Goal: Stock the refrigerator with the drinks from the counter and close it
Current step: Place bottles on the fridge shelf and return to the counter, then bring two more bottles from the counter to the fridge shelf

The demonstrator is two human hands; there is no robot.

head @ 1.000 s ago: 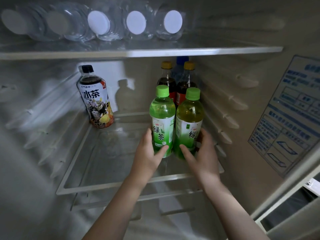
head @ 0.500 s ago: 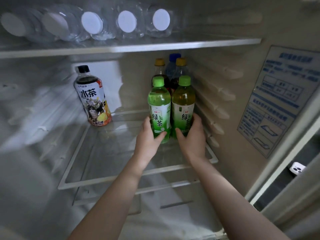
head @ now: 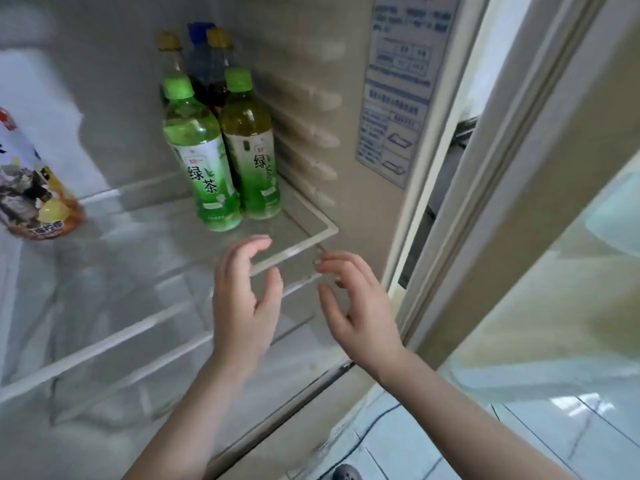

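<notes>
A: The hands first. How do they sit?

B: The left hand [head: 242, 299] and the right hand [head: 360, 313] hover side by side just in front of the front right corner of the glass shelf [head: 313, 230]. The palms are turned toward each other and the fingers are spread and loosely curved. Neither holds or touches anything.

A: And the drinks?

B: They stand upright on that shelf near its right edge, beyond the fingertips and apart from both hands. The bright green tea bottle [head: 201, 161] stands left and slightly nearer the front. The yellower green tea bottle [head: 251, 150] is just beside it on the right. They seem to touch, though blur makes that hard to confirm.

A: What's behind them?

B: Toward the shelf's back right corner stand the left yellow-capped bottle [head: 169, 64] and the right yellow-capped bottle [head: 217, 41], both dark. The blue-capped bottle [head: 199, 57] shows between them.

A: Anything in the way?

B: Only bare glass lies between the hands and the green tea bottles.

A: And around?

B: An iced tea bottle [head: 33, 188] with a pictured label stands at the shelf's left side, well apart and cut off by the frame. A printed sticker [head: 398, 91] is on the refrigerator's right wall above ribbed shelf rails [head: 311, 133]. The open door [head: 519, 202] is on the right, with tiled floor [head: 433, 445] below.
</notes>
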